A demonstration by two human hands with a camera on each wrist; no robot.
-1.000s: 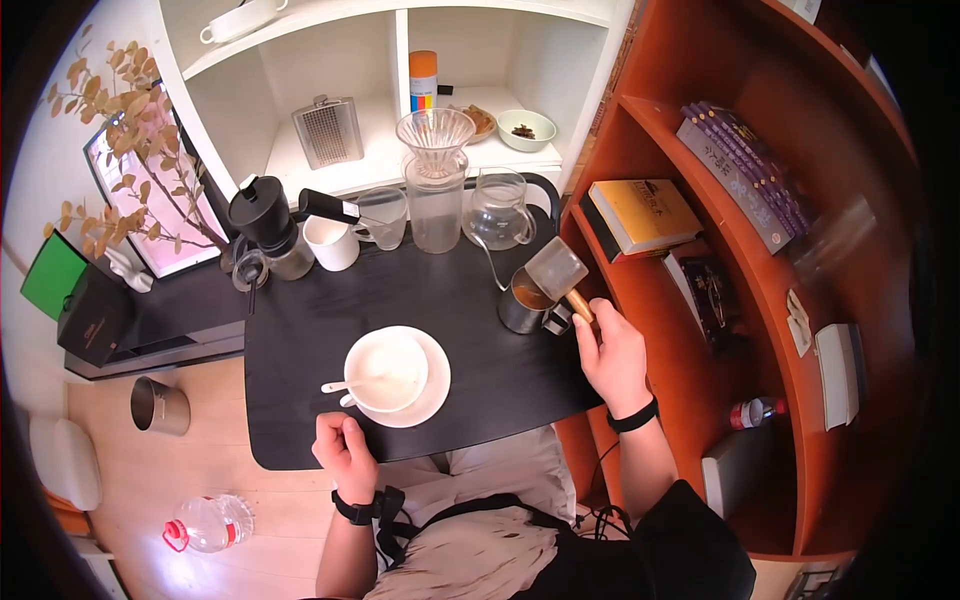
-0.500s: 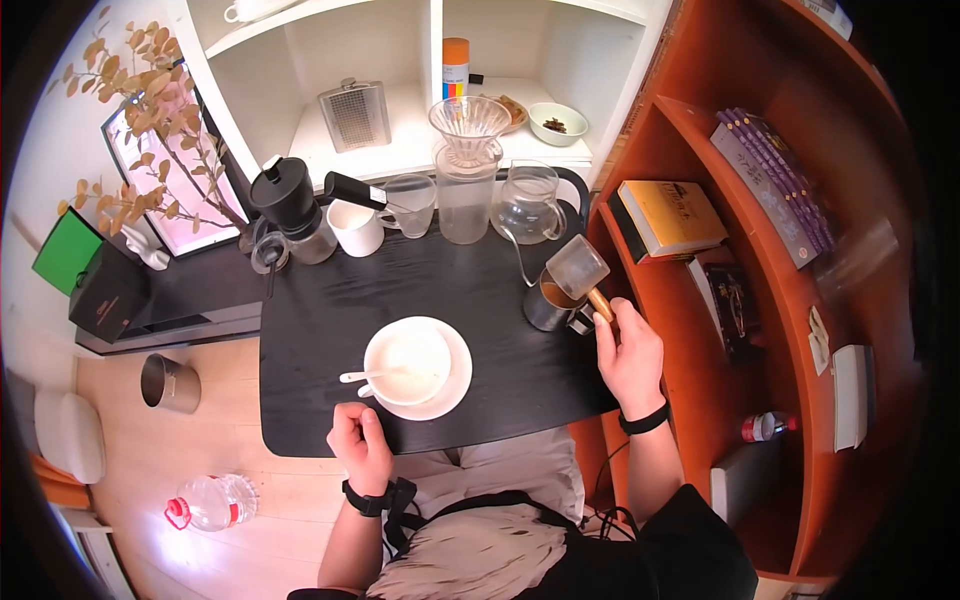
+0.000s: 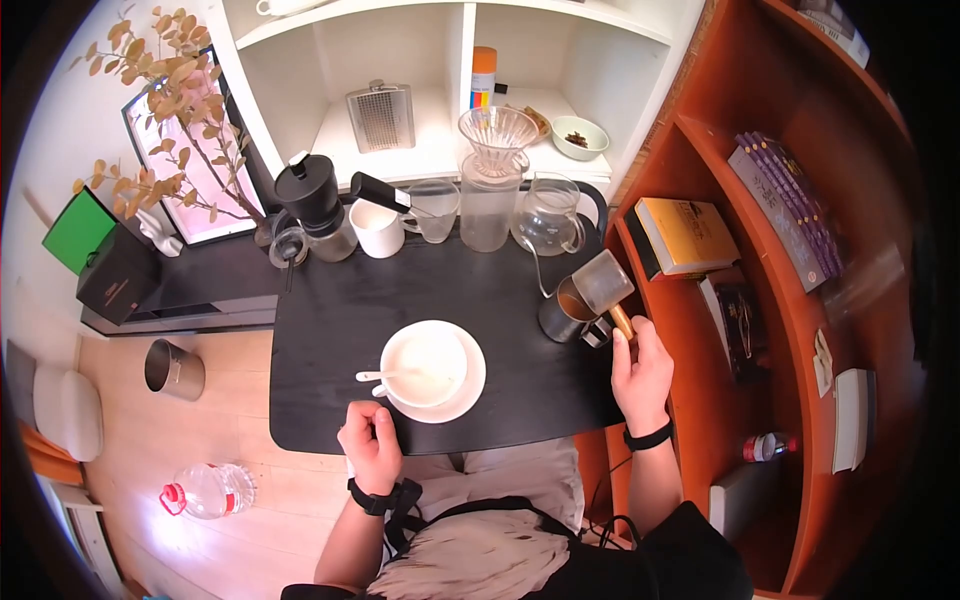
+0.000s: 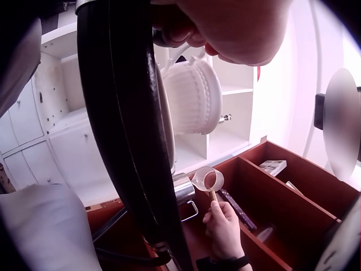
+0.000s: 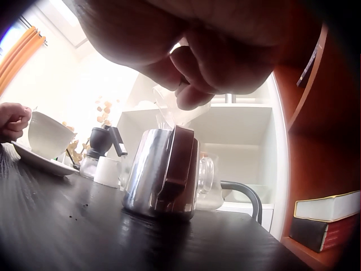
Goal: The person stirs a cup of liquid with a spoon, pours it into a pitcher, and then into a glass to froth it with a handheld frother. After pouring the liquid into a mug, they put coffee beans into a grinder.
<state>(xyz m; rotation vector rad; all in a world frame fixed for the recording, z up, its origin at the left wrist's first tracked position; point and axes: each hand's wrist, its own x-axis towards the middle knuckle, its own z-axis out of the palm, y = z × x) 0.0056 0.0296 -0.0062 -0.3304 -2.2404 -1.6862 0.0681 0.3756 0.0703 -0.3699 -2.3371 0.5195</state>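
Note:
My right hand pinches the wooden handle of a small clear cup. That cup is tipped over the mouth of a steel gooseneck kettle, which stands upright on the black table; brownish contents show inside the kettle in the head view. At the table's front edge rests my left hand, fingers loosely curled and holding nothing. Just beyond it, a white cup sits on a saucer, with a white spoon in the cup. Pale contents cover the cup's inside.
Along the table's back stand a black grinder, a white mug, a clear measuring cup, a glass dripper on a tall clear vessel and a glass pot. A red-brown bookshelf borders the right side.
The head view has shifted, so the whole scene sits further right in it. The small clear cup stays tipped over the kettle in my right hand. My left hand stays at the table edge.

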